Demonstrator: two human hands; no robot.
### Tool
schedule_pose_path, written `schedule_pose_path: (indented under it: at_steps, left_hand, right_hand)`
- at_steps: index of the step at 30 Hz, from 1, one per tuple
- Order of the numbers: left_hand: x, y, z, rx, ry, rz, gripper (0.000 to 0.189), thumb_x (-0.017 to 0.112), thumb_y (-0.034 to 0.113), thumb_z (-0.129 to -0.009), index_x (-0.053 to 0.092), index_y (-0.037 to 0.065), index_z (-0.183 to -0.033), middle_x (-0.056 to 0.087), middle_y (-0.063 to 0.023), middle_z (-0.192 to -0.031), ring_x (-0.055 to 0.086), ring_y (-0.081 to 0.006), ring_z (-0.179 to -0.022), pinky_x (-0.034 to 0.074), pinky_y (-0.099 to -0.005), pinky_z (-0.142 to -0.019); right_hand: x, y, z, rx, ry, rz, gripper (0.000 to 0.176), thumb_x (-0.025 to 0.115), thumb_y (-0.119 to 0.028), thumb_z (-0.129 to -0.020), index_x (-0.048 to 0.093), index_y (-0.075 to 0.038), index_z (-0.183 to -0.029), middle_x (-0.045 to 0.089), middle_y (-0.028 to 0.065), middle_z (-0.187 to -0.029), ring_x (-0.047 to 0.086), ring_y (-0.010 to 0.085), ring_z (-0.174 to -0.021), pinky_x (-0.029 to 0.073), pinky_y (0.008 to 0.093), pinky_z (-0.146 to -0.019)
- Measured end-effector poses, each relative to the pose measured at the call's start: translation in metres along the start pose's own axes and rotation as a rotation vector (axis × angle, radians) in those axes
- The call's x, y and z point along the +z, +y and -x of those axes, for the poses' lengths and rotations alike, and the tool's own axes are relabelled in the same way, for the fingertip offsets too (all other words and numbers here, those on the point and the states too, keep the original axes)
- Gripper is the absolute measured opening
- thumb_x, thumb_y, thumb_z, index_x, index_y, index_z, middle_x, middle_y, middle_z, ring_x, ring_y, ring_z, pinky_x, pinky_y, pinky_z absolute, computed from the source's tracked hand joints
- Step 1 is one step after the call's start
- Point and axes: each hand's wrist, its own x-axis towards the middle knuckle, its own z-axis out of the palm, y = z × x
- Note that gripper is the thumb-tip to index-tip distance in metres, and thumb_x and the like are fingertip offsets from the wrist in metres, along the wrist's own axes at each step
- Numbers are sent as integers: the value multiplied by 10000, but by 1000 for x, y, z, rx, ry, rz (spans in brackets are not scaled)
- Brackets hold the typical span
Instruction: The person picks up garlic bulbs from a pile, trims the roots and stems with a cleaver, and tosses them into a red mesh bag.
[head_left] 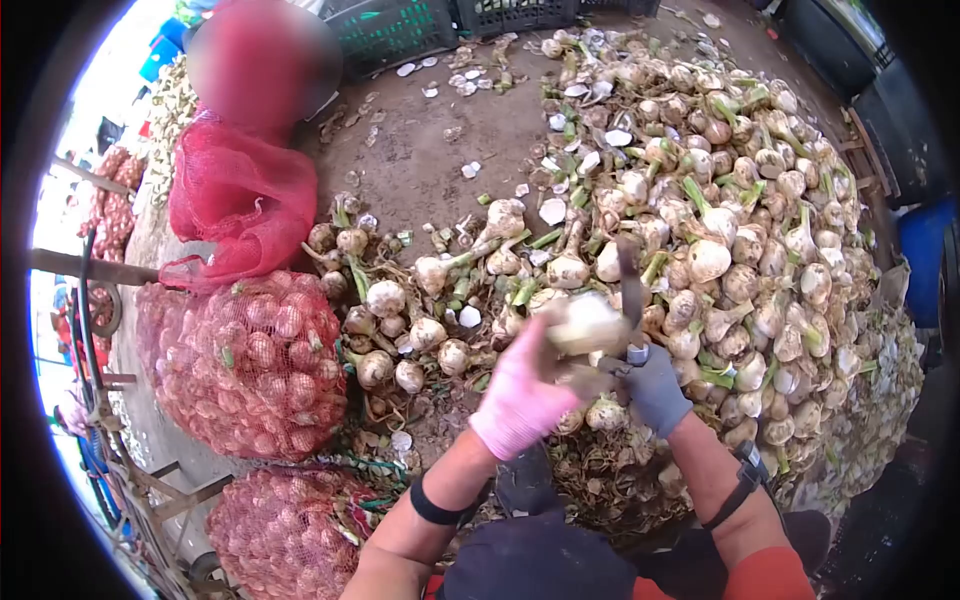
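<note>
My left hand (525,395), in a pink glove, is closed around a garlic bulb (588,325), blurred by motion. Close to its right, my right hand (655,388) wears a grey glove and grips a knife (630,285). The blade points away from me and overlaps the bulb's right edge in this view. Below and around both hands lies a big heap of garlic bulbs (709,260), many with green stem stubs. Several loose bulbs (427,333) rest on the ground left of my left hand.
At the left stand full red mesh sacks of garlic (245,365), (285,525). Loose red netting (240,195) hangs above the upper sack. Cut trimmings (470,170) litter the ground. Dark plastic crates (395,30) line the back, and a blue container (925,250) stands at right.
</note>
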Motion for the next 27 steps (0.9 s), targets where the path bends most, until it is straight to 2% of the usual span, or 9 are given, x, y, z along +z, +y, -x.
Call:
schedule_pose_path:
  at_steps: [3,6,8,9,14,19,21,25,27]
  left_hand:
    - [16,31,-14,265,-74,-875,690,756,30,-758,446,84,-1372,489,-128,-1361,456,-257,-1273,456,-404,-1026]
    - [-62,68,-60,193,694,-1698,601,713,170,-793,472,135,-1343,456,-161,-1396,418,-349,-1305,346,-442,-1101]
    - [-134,70,-74,148,850,-2138,643,722,177,-725,484,143,-1321,437,-173,-1405,414,-334,-1301,337,-449,-1097]
    - [-176,67,-79,297,790,-2104,582,714,177,-732,529,149,-1283,456,-183,-1359,465,-356,-1236,381,-445,-1050]
    - [-128,58,-51,429,644,-1589,436,665,134,-771,594,105,-1200,501,-186,-1159,546,-321,-1060,466,-377,-901]
    - [-55,20,-4,230,329,-740,294,613,81,-808,550,-6,-1082,474,-75,-1031,504,-157,-899,472,-308,-798]
    - [-52,4,5,354,334,-1019,283,627,66,-798,560,-5,-1064,501,-85,-1059,526,-165,-958,468,-275,-809]
    - [-44,-18,14,381,306,-902,465,702,93,-759,465,11,-1151,515,-99,-1069,539,-166,-1012,476,-318,-850]
    - [-33,-11,19,554,167,-1374,548,727,114,-745,412,25,-1184,520,-95,-1039,558,-195,-975,481,-344,-830]
  right_hand:
    - [3,-1,11,76,-7,-66,109,713,-19,-775,626,1,-837,593,21,-666,475,83,-468,380,260,-430]
    - [-5,10,3,-50,-72,117,124,722,-45,-777,623,1,-836,611,22,-686,537,95,-552,440,267,-515]
    - [1,0,10,-105,-86,244,142,724,-60,-782,613,-6,-853,631,32,-717,597,109,-674,482,274,-643]
    - [3,3,11,-95,-83,246,142,724,-60,-782,613,-6,-853,631,32,-717,597,109,-674,482,274,-643]
    - [14,-17,20,-244,-121,284,131,715,-59,-799,605,-22,-858,661,45,-776,634,114,-734,518,282,-694]
    - [22,-33,34,-495,-54,578,185,707,-157,-816,634,-28,-927,667,149,-789,674,221,-683,516,320,-622]
    - [27,-43,42,-615,-2,654,190,698,-160,-794,626,-37,-920,644,182,-784,662,308,-679,506,363,-592]
    - [26,-45,50,-776,-74,798,217,665,-97,-744,602,-55,-948,641,151,-782,643,350,-707,499,419,-593]
    - [27,-48,54,-848,-89,789,240,673,-111,-746,603,-58,-970,650,145,-804,646,347,-733,509,407,-615]
